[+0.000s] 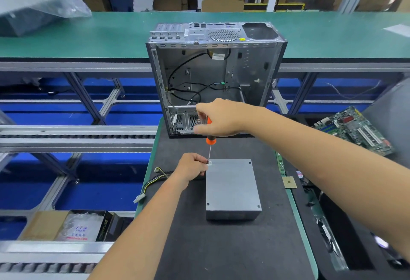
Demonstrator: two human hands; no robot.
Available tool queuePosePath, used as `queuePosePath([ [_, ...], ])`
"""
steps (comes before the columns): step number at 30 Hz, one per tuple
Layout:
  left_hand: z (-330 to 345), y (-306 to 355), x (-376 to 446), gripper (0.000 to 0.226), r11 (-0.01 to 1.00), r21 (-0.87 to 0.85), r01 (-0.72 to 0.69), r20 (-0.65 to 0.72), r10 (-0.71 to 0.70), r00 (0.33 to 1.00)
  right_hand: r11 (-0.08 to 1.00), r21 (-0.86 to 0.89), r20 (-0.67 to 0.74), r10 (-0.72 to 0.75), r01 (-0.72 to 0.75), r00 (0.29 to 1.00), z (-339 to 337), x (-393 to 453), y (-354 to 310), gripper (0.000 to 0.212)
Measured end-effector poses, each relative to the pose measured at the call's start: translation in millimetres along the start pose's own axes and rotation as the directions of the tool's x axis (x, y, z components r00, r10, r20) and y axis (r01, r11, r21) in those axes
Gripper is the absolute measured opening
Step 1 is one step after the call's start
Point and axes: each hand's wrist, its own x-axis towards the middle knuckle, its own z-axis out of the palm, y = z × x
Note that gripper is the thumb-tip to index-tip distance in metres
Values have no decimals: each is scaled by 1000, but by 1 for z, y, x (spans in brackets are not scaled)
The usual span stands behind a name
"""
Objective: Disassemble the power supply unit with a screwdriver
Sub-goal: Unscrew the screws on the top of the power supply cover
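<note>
Power supply unit (231,187) lies on the counter (221,246), its eleven-o'clock corner screw under the screwdriver (209,144) clasped by the right hand (218,117), left hand (192,166) pinching the shaft; next, steady downward turning.

At about eight o'clock, lower left, an open brown cardboard box (42,226) holds a clear plastic bag (79,228) printed with blue characters that look like "175" above smaller blue and red lines too blurred to read. Beside it, a black glossy carton (106,226) bears gold lettering running up its side, not clearly legible. At twelve o'clock, a white label (218,56) inside the grey metal computer case (250,73) is unreadable.
</note>
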Motion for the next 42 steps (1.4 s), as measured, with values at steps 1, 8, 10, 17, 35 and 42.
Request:
queuePosePath([
  [1,1,0,0,7,1000,8,-5,-7,5,1000,998,-59,-26,25,-26,999,0,1,0,27],
  [8,4,-6,0,6,992,76,-101,-56,106,993,997,55,90,-50,45,995,-3,-3,2,24],
  [10,5,-6,1,12,983,128,-132,-62,141,988,997,-71,5,10,-10,1000,1,-2,2,22],
  [17,5,-6,0,11,915,302,-266,-76,302,950,984,153,129,-112,92,985,-8,-4,4,30],
  [35,5,-2,6,8,861,411,-300,-32,343,939,999,-31,40,-35,37,999,-3,4,0,10],
  [42,4,-2,7,8,862,415,-292,-19,329,944,997,-71,44,38,-35,998,-4,1,-1,28],
])
